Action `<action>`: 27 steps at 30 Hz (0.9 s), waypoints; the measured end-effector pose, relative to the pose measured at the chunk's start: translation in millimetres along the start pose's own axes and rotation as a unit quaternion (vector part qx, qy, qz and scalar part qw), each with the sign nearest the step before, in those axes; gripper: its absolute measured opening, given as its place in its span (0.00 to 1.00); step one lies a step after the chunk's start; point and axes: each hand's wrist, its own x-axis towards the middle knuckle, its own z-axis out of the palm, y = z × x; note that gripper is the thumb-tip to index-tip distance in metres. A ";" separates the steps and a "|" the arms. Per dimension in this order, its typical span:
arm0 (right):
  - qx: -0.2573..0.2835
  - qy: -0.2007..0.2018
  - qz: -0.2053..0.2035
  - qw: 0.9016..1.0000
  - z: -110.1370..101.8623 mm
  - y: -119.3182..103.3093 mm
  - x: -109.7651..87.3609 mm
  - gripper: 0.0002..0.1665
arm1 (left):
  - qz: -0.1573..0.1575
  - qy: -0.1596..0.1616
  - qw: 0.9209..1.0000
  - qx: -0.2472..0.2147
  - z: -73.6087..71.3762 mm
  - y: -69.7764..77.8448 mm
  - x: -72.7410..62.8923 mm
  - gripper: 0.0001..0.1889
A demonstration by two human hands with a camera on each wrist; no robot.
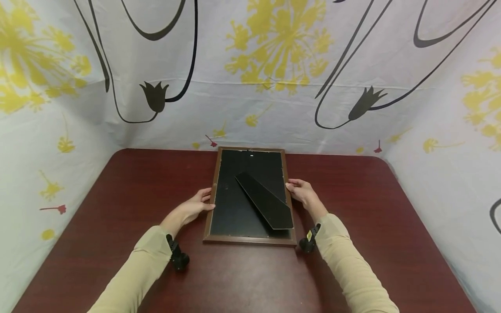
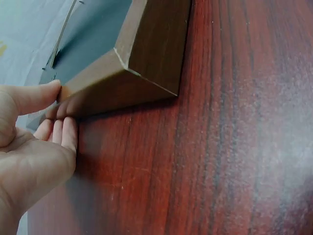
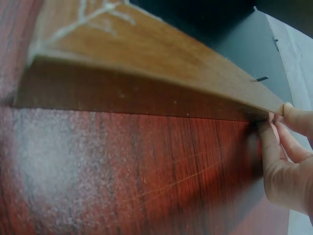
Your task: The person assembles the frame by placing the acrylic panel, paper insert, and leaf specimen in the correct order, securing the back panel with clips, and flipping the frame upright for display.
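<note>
A brown wooden picture frame [image 1: 250,240] lies face down on the table, its black backing board [image 1: 231,208] upward. A black easel stand [image 1: 264,202] slants across the backing toward the lower right. My left hand [image 1: 192,208] grips the left edge; in the left wrist view its thumb [image 2: 41,97] presses the top of the wood and the fingers are against the outer side. On the opposite edge, somewhat farther up, my right hand [image 1: 303,193] pinches the wood between thumb and fingers [image 3: 274,147]. The frame's front is hidden.
The dark red wood-grain table [image 1: 156,174] has rounded far corners. A white cloth backdrop [image 1: 219,104] with yellow and grey flower prints surrounds its back and sides. Each wrist wears a small black camera, such as the left one [image 1: 178,256].
</note>
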 end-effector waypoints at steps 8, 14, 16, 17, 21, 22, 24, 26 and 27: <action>0.006 0.001 0.008 1.000 1.7 -1.1 -2.3 0.28 | -0.024 0.039 0.998 0.052 12.6 7.8 -2.8 0.38; 0.010 0.022 -0.002 1.000 2.5 -2.4 -0.5 0.26 | -0.008 0.059 0.994 0.093 19.3 14.5 -2.1 0.36; 0.012 0.026 -0.009 1.000 3.3 -3.4 0.2 0.26 | -0.004 0.057 0.994 0.092 17.5 15.5 -1.8 0.37; 0.013 0.028 -0.010 0.999 4.0 -3.6 0.5 0.26 | -0.005 0.052 0.995 0.087 15.5 15.2 -2.2 0.37; 0.019 0.027 -0.012 0.999 6.2 -2.0 -0.3 0.24 | -0.011 0.021 0.999 0.039 2.3 11.0 -4.5 0.37; 0.020 0.028 -0.011 0.999 6.1 -0.8 -1.2 0.24 | -0.009 0.016 0.999 0.038 -0.8 10.2 -4.5 0.35; 0.020 0.030 -0.011 0.999 5.1 2.0 -4.0 0.23 | -0.003 0.015 0.999 0.047 -6.3 9.9 -2.7 0.32; 0.016 0.031 -0.015 0.999 4.9 2.8 -5.2 0.23 | 0.006 0.030 0.998 0.063 -12.5 11.9 3.2 0.27; 0.015 0.032 -0.015 0.999 4.9 3.5 -5.8 0.23 | 0.010 0.037 0.997 0.074 -15.0 13.3 7.1 0.26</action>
